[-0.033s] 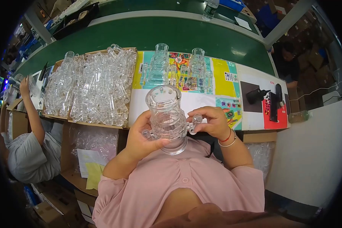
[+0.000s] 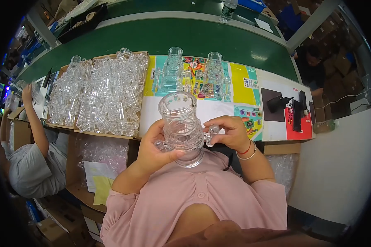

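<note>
My left hand [image 2: 156, 144] is wrapped round the left side of a clear plastic vessel [image 2: 182, 138], its thumb across the front. This vessel has a wide round mouth, a patterned, ribbed body and a round base, and leans slightly in front of my chest. A small clear knob-like piece [image 2: 160, 145] shows by the left fingers. On the other side, my right hand [image 2: 233, 133] pinches a small clear tubular part [image 2: 212, 133] against the vessel's right side. Whether that part is joined to it I cannot tell. Two similar clear vessels [image 2: 173, 68] [image 2: 213, 74] stand beyond on a printed sheet.
A cardboard tray [image 2: 107, 135] heaped with clear tubular parts [image 2: 107, 94] lies at left on the green table [image 2: 123, 39]. Right of the printed sheet [image 2: 243, 74] are a black bottle [image 2: 276, 103] and a red card [image 2: 299, 123]. Another person [image 2: 37, 160] works at far left.
The small part in my right hand has turned slightly against the vessel. Otherwise both hands and the vessel stay almost where they were.
</note>
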